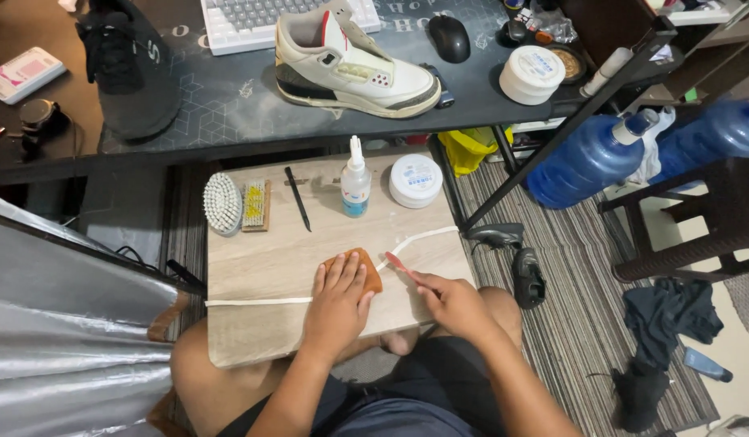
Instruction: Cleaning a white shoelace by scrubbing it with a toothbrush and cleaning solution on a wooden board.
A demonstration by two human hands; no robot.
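The left hand (338,295) lies flat, fingers spread, pressing an orange-brown sponge-like pad (366,271) down onto a long white shoelace (419,237). The right hand (454,303) is closed in a pinch around a small red-handled brush (397,262), whose tip sits at the lace just beside the pad's right edge. The lace runs across a pale wooden board (269,259) resting on the person's lap, from its left edge under the left hand and up toward the far right corner; so the lace is directly beneath the left palm and touching or nearly touching the brush in the right.

As a judgement: the board is balanced on the knees, so a hard stroke could tip it and slide the things on it. A loose hold by the left hand would let the lace drag along with the brush.

Farther up the board stand a clear squeeze bottle with blue liquid (356,182), a round white tub (416,180), an oval white-bristled brush (222,202), a small wooden yellow-bristled brush (255,205) and a thin black tool (297,198). Beyond, on the dark desk (221,105), rests a white, grey and black high-top sneaker (350,69) without its lace.
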